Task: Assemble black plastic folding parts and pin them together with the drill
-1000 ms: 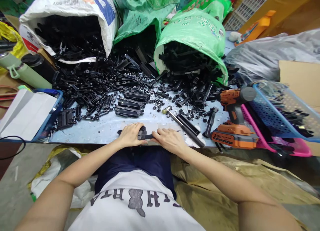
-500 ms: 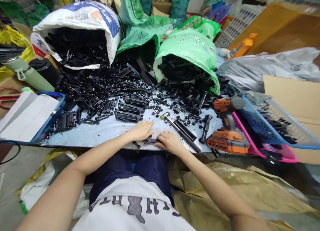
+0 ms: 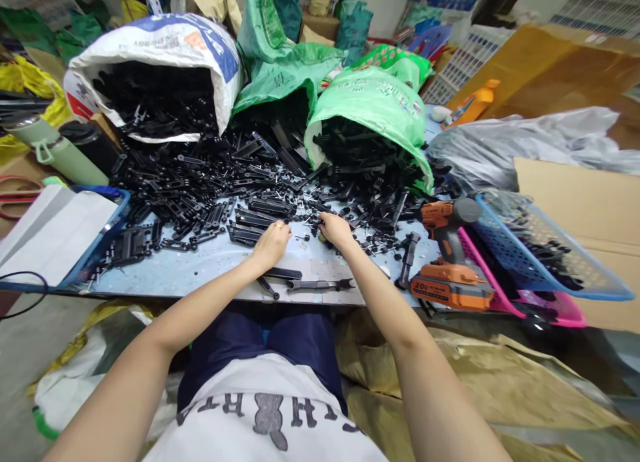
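While the blue table point(image 3: 175, 270) is offering a narrow bare strip along its front edge, three open sacks point(image 3: 370, 102) are slumping behind. The left hand point(image 3: 273, 244) and right hand point(image 3: 336, 230) are curling, any grasp staying hidden, beside stacked black bars point(image 3: 245, 234). Three slender parts point(image 3: 320, 285) are lying near the edge; tiny metal screws point(image 3: 305, 238) are scattering between the hands.

Head camera: on my head — facing forward, down
My shirt point(image 3: 265, 409): nearest, bottom edge
Workbench point(image 3: 170, 267): beyond — across mid-frame
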